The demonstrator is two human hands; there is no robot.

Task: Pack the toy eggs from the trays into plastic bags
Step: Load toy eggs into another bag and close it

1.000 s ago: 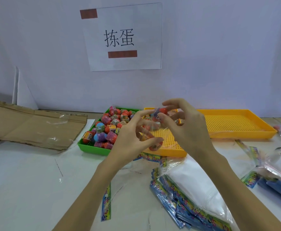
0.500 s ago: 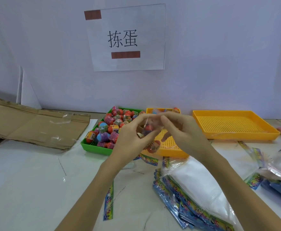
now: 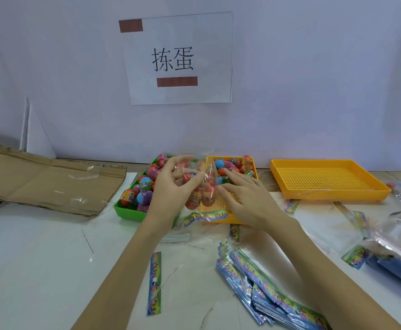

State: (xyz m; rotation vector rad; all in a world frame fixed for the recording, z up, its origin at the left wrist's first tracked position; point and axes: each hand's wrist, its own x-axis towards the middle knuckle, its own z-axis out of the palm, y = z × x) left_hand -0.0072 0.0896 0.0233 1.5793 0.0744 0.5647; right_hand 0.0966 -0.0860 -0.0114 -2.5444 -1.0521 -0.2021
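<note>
Clear plastic bag (image 3: 200, 186) of toy eggs is gripped by the left hand (image 3: 173, 189) above the green tray (image 3: 128, 211), right hand (image 3: 247, 201) flat, fingers straight, beside it.

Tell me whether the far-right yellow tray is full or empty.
Empty: the far-right yellow tray shows only its bare perforated floor, no eggs.
</note>
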